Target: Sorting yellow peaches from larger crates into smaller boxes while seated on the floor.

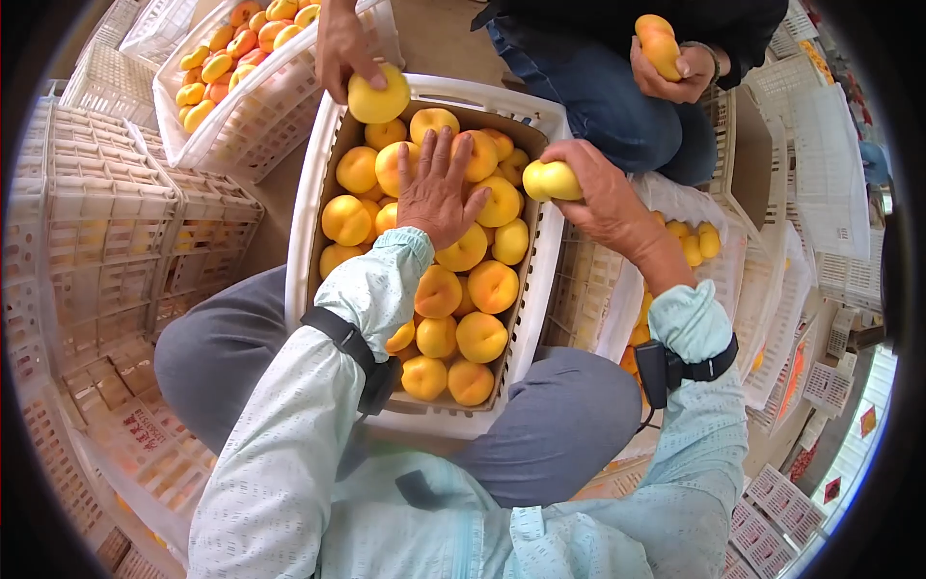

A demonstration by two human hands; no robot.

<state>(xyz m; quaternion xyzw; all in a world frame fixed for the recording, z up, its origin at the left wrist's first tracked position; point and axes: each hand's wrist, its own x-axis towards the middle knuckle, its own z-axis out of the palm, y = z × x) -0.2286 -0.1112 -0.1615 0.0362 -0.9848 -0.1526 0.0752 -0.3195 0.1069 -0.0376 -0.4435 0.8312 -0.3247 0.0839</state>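
Note:
Between my knees stands a white plastic crate (553, 289) lined with cardboard and filled with yellow-orange peaches (438, 291). My left hand (440, 192) lies palm down on the upper layer of fruit, fingers spread, gripping nothing visible. Just beyond the crate's right rim, my right hand (604, 203) holds yellow fruit (552, 180) with a two-lobed outline; whether it is one peach or two, I cannot tell. At the far left corner another person's hand (343, 51) holds a yellow peach (378, 94) over the rim.
A co-worker's other hand (676, 78) holds more fruit (658, 47) above a jeans-clad knee (615, 116). A lined crate of peaches (239, 108) stands far left. Stacked crates (108, 210) line the left side. Another lined crate (712, 282) with fruit stands at right.

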